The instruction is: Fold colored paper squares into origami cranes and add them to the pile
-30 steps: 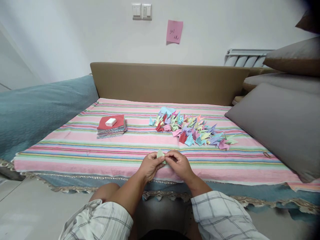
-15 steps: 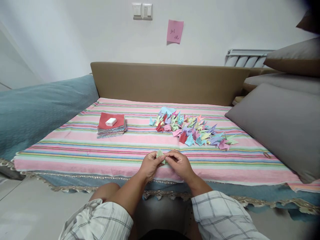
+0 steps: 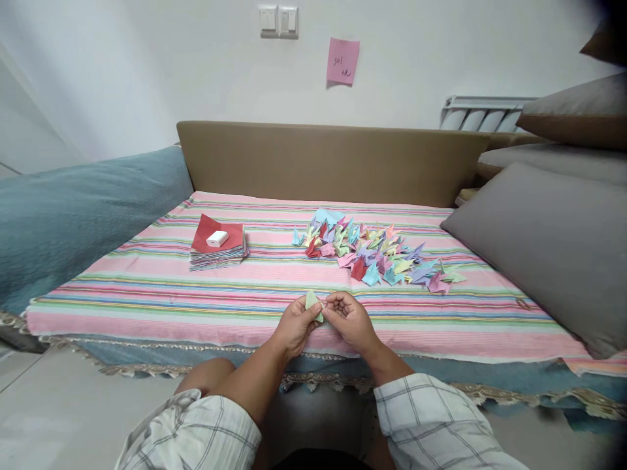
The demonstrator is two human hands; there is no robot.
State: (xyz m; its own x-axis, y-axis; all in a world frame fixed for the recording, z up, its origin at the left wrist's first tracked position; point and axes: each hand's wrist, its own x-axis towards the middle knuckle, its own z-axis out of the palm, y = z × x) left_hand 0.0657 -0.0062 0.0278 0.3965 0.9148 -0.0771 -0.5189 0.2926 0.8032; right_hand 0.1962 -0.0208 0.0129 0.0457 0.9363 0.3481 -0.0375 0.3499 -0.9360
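A small folded piece of pale green paper [image 3: 312, 301] is pinched in my left hand [image 3: 294, 326], between thumb and fingers. My right hand [image 3: 350, 321] is closed on the paper's right edge with thumb and index finger, its other fingers curled. Both hands are held over the front of the striped cloth [image 3: 196, 297]. Beyond them lies a loose heap of folded paper cranes [image 3: 372, 251] in pink, blue, purple, red, yellow and green. Parts of the green paper are hidden by my thumbs.
On the left sits a stack of square paper [image 3: 220, 258], a red sheet on top and a small white box [image 3: 217, 239] on it. A grey cushion [image 3: 543, 241] leans at the right. The sofa's brown backrest [image 3: 318, 163] runs along the wall.
My right hand's fingers have lifted and loosened slightly, and more of the green paper shows. The red sheet's far-left corner has risen a little.
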